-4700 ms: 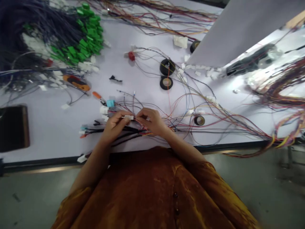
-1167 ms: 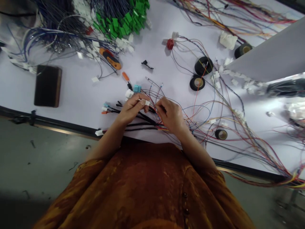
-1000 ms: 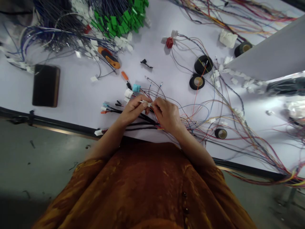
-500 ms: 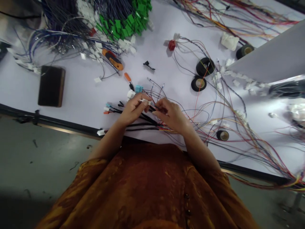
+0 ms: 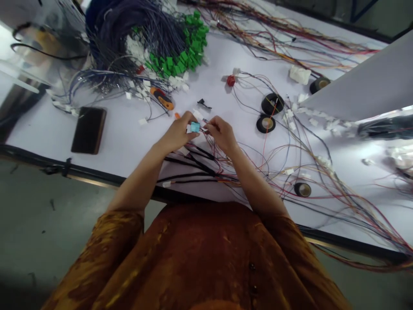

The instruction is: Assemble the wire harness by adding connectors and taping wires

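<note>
My left hand (image 5: 179, 132) grips a light-blue connector (image 5: 195, 127) between thumb and fingers. Thin wires run from the connector toward my right hand (image 5: 222, 134), whose thumb and fingers are pinched on a wire (image 5: 205, 129) close beside it. A white connector (image 5: 198, 115) shows just beyond the fingertips. Below both hands, black-sleeved cables (image 5: 201, 165) of a wire harness lie across the table, and one ends in a white connector (image 5: 167, 184) near the front edge.
Beyond my hands are an orange cutter (image 5: 162, 99), a small black part (image 5: 204, 104) and a red connector (image 5: 230, 80). Black tape rolls (image 5: 266, 124) lie to the right among loose wires. A phone (image 5: 88, 130) and wires with green connectors (image 5: 180, 62) are at left and back.
Both hands have moved away from my body. My left hand held a white connector and now holds the light-blue one. The camera view has shifted slightly.
</note>
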`<action>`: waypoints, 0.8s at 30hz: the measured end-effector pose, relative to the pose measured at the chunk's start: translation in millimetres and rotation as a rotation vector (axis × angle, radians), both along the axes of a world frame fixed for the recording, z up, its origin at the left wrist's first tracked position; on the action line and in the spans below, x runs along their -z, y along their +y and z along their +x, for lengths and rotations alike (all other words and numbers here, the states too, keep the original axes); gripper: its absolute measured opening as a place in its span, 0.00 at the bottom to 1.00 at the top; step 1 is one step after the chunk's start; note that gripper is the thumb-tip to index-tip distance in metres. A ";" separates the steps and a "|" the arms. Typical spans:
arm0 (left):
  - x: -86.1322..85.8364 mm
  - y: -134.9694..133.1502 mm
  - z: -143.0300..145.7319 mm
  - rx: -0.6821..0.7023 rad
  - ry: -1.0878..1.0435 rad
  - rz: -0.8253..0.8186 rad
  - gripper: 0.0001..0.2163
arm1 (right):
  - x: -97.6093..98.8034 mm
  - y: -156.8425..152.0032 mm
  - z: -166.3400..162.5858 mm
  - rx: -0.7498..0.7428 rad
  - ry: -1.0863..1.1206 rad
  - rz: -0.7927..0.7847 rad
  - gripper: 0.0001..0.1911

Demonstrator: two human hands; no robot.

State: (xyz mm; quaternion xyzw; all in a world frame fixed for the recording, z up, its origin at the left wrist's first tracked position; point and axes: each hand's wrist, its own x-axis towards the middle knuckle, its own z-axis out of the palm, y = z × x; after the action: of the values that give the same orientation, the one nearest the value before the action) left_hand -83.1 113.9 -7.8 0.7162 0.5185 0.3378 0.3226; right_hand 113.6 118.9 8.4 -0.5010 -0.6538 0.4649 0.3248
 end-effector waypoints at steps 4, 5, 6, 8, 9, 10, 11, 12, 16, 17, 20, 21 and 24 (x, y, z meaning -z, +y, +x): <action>-32.1 -14.0 9.2 -0.013 -0.035 0.045 0.14 | -11.1 -17.4 4.9 -0.001 0.136 0.009 0.06; -39.0 -17.5 12.7 -0.017 -0.040 0.056 0.12 | -15.7 -22.1 6.4 0.013 0.133 0.026 0.06; -44.6 -20.9 16.6 -0.013 -0.063 0.050 0.12 | -20.2 -26.2 7.8 0.023 0.121 0.043 0.06; -51.7 -27.3 24.7 0.031 -0.167 -0.016 0.12 | -27.9 -33.1 9.7 0.039 0.076 0.075 0.06; -53.3 -30.4 28.7 0.064 -0.239 -0.067 0.15 | -30.8 -36.0 10.4 0.042 0.044 0.089 0.06; -53.8 -33.3 32.4 0.091 -0.311 -0.116 0.18 | -33.2 -38.9 10.8 0.042 0.008 0.102 0.06; -53.8 -36.1 35.9 0.098 -0.373 -0.153 0.20 | -35.1 -41.8 10.9 0.038 -0.029 0.113 0.06; -53.4 -38.8 38.9 0.074 -0.416 -0.170 0.21 | -36.5 -44.8 10.7 0.035 -0.066 0.125 0.06; -53.4 -48.3 45.9 -0.163 -0.402 -0.131 0.18 | -39.7 -56.3 7.5 0.033 -0.161 0.197 0.09; -54.2 -50.4 46.3 -0.200 -0.380 -0.119 0.18 | -40.1 -58.7 6.6 0.037 -0.176 0.208 0.09; -56.7 -55.7 47.0 -0.223 -0.357 -0.107 0.18 | -41.0 -64.3 4.2 0.026 -0.215 0.213 0.10; -57.3 -56.8 47.9 -0.222 -0.365 -0.104 0.16 | -41.4 -65.6 3.6 0.016 -0.225 0.210 0.10; -58.7 -57.3 52.8 -0.230 -0.394 -0.065 0.16 | -43.6 -67.8 0.9 -0.033 -0.213 0.197 0.07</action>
State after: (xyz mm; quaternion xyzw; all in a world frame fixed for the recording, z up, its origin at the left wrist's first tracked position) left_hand -30.2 56.6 50.9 0.5616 0.5345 0.4888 0.3999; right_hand 114.5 51.1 52.0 -0.5022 -0.7350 0.3482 0.2936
